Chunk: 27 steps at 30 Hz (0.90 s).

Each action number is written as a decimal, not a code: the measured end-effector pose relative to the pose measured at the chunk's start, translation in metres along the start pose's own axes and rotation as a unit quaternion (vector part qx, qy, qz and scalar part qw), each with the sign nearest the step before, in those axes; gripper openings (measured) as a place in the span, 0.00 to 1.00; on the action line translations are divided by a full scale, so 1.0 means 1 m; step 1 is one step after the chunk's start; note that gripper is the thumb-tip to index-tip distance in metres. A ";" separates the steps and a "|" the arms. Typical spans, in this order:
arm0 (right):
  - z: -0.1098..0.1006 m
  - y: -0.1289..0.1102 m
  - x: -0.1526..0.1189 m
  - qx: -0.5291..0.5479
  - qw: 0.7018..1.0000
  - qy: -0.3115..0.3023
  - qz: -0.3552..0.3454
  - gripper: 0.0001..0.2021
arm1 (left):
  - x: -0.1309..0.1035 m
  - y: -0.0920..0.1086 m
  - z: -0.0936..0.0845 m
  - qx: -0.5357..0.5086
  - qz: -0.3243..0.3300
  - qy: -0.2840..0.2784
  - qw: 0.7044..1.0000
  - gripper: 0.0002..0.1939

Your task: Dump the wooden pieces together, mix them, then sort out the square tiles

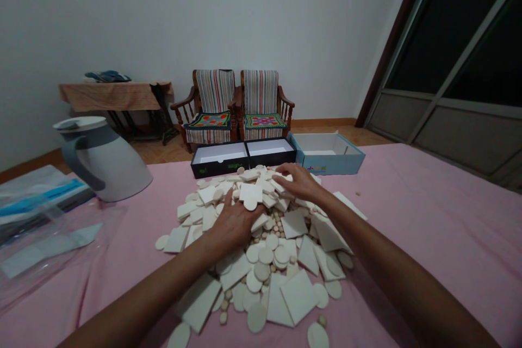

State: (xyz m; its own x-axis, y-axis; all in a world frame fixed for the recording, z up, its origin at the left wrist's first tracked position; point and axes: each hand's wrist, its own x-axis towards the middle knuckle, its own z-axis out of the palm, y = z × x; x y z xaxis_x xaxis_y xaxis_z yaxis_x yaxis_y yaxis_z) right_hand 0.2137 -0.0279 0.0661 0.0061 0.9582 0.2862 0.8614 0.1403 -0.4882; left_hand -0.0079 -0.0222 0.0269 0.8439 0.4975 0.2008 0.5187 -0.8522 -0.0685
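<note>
A heap of pale wooden pieces (pixel 281 253), made up of square tiles, round discs and small cubes, lies in front of me. My left hand (pixel 234 223) rests in the middle of the heap with its fingers apart, their tips partly covered by pieces. A square tile (pixel 250 193) and a disc (pixel 250 204) sit over those fingers. At the heap's far right side, my right hand (pixel 300 181) reaches down, thumb and fingers apart, touching pale pieces. Whether it grips any of them is hard to see.
Behind the heap stand two black open boxes (pixel 220 166) and a light blue open box (pixel 332 164). A grey-white jug (pixel 110 166) and clear plastic packaging (pixel 53 239) are at left on the pink cloth (pixel 411 201). Beyond are two wooden chairs (pixel 214 98).
</note>
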 end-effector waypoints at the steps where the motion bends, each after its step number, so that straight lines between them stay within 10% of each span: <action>1: -0.008 0.016 -0.006 -0.015 1.000 0.000 0.011 0.15 | -0.001 -0.007 -0.001 0.005 -0.008 -0.017 1.000 0.30; 8: -0.044 0.156 -0.053 -0.212 0.943 0.036 0.253 0.20 | -0.010 -0.042 -0.017 -0.020 -0.006 -0.108 0.994 0.34; 12: -0.040 0.195 -0.072 -0.246 0.924 -0.015 0.291 0.21 | -0.013 -0.053 -0.036 -0.058 -0.016 -0.107 0.992 0.26; 20: -0.030 0.197 -0.076 -0.217 0.944 -0.003 0.249 0.09 | -0.032 -0.058 -0.042 -0.063 -0.028 0.037 0.997 0.15; 27: -0.030 0.129 -0.046 0.088 0.991 -0.032 0.094 0.10 | -0.034 0.025 -0.050 -0.169 0.151 -0.008 0.974 0.15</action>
State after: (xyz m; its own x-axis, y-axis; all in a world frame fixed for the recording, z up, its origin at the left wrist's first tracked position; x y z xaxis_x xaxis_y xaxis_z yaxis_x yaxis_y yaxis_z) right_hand 0.3400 -0.0616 0.0146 0.1201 0.9847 0.1262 0.7460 -0.0057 -0.6659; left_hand -0.0302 -0.0685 0.0673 0.9543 0.2163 0.2063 0.1741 -0.9632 0.2046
